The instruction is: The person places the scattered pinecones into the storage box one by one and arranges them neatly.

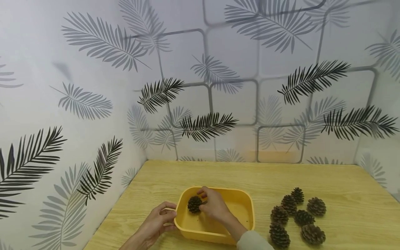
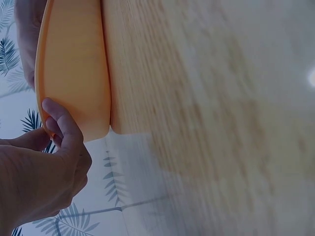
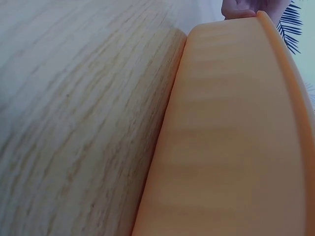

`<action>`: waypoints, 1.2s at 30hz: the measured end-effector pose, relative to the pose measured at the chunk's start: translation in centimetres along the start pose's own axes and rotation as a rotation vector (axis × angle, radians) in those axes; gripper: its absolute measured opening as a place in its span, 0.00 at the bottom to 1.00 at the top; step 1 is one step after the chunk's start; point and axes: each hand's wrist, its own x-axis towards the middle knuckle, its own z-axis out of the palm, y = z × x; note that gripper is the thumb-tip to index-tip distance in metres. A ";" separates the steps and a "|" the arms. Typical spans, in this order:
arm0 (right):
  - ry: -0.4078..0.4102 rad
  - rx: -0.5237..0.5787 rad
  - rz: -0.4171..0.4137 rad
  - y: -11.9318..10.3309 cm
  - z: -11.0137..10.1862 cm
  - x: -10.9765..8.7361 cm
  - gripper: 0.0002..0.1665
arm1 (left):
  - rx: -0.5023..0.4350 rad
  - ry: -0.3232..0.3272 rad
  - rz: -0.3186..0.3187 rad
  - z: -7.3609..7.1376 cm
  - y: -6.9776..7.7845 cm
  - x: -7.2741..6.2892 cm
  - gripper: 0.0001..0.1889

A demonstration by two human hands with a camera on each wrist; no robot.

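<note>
My left hand (image 1: 160,221) grips the left rim of a yellow plastic box (image 1: 218,233); in the left wrist view, the thumb and fingers (image 2: 66,125) pinch the box's edge at a corner. Reaching over the front wall, my right hand (image 1: 215,205) is inside the box. Its fingertips hold the right side of a dark brown pine cone (image 1: 194,204) near the left end, with the index finger raised. From the right wrist, mostly the box's outer wall (image 3: 226,128) shows, and the pine cone is hidden there.
Several more pine cones (image 1: 303,218) lie in a loose group on the wooden table (image 1: 125,215), right of the box. Behind the table and along its left side stand pale walls (image 1: 93,139) with a feather-like leaf pattern.
</note>
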 end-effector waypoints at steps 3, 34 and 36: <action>-0.015 0.036 -0.005 -0.2 0.0 -0.1 0.26 | 0.008 0.009 -0.002 0.0 -0.1 -0.1 0.19; -0.009 0.208 0.042 -0.7 -4.1 -3.5 0.27 | 0.008 0.026 0.004 0.4 0.0 0.0 0.18; -0.013 0.199 0.035 -0.6 -4.2 -3.7 0.27 | 0.010 0.028 0.002 0.4 0.0 0.0 0.18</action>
